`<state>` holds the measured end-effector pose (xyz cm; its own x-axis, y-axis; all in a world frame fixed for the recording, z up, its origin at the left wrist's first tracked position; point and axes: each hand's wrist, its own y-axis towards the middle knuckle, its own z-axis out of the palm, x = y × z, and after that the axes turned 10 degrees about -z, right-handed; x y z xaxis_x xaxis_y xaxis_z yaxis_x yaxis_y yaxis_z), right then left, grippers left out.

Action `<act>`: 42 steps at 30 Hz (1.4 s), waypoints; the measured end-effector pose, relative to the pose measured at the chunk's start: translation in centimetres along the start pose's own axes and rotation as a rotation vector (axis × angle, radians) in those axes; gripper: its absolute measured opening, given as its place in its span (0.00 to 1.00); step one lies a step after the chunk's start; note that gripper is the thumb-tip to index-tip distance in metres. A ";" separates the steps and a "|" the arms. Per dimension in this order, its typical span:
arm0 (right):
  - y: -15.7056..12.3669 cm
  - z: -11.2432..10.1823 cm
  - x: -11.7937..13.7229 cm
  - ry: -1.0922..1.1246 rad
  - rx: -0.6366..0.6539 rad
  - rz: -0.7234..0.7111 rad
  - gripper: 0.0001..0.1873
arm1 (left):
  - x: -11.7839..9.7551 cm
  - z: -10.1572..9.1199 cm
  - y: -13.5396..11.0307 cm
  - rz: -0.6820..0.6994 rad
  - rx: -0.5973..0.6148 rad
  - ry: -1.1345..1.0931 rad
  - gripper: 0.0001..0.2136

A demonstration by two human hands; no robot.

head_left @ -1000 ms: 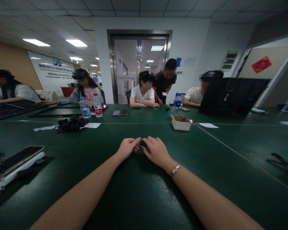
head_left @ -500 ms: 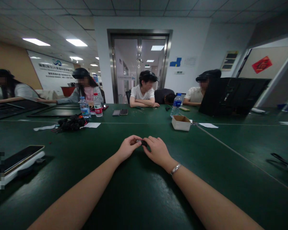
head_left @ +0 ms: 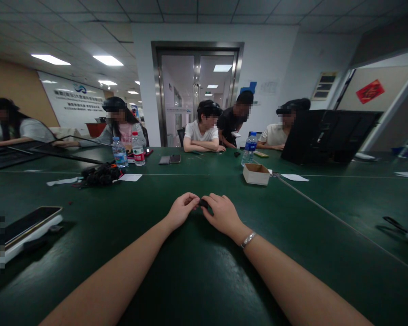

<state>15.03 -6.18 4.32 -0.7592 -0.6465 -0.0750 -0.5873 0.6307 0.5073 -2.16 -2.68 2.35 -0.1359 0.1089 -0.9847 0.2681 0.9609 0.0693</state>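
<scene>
A small black object (head_left: pixel 203 203), its kind too small to make out, is between my hands just above the green table. My right hand (head_left: pixel 222 213) has its thumb and curled fingers closed around it; a silver bracelet (head_left: pixel 248 239) circles that wrist. From the other side my left hand (head_left: pixel 182 210) is closed in a pinch, its thumb and fingertips on the object's left end. The fingers partly cover the object, and any smaller part inside the left pinch is hidden.
Beyond my hands stand an open white box (head_left: pixel 256 175) and a water bottle (head_left: pixel 249 148). Black cables (head_left: pixel 102 174) lie left, a phone (head_left: pixel 32 222) nearer me. A large black panel (head_left: pixel 331 136) stands right. Several people sit across the green table (head_left: pixel 197 280); one person (head_left: pixel 236 117) leans behind.
My left fingertips have closed up against the black object, covering the pale bit beside it. Across the table, a bent-over person has risen, and the black frame at left has been tilted up.
</scene>
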 end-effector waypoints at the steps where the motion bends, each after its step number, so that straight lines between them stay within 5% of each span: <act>1: 0.0 0.0 -0.1 0.001 -0.001 0.003 0.12 | 0.0 -0.1 0.0 0.026 0.007 -0.004 0.10; 7: -0.1 0.1 -0.2 -0.003 -0.016 0.023 0.13 | -0.2 -0.2 -0.2 0.054 0.047 -0.014 0.15; 14: 0.1 0.2 0.1 -0.002 0.000 0.014 0.12 | -0.4 0.1 -0.2 -0.115 -0.043 0.007 0.13; 25: 0.1 -0.1 0.0 0.008 0.002 0.023 0.12 | 0.0 -0.2 0.0 0.068 0.023 -0.022 0.10; 34: 0.0 0.1 0.0 0.013 -0.007 0.013 0.11 | -1.1 0.2 -0.5 -0.140 -0.064 0.025 0.10; 42: 0.0 0.0 -0.2 0.017 0.004 0.027 0.12 | 0.0 -0.3 0.0 0.038 0.008 0.013 0.07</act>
<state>15.20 -6.05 4.35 -0.7702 -0.6361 -0.0468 -0.5674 0.6499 0.5056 -2.42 -2.61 2.44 -0.1376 0.1488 -0.9792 0.2814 0.9538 0.1054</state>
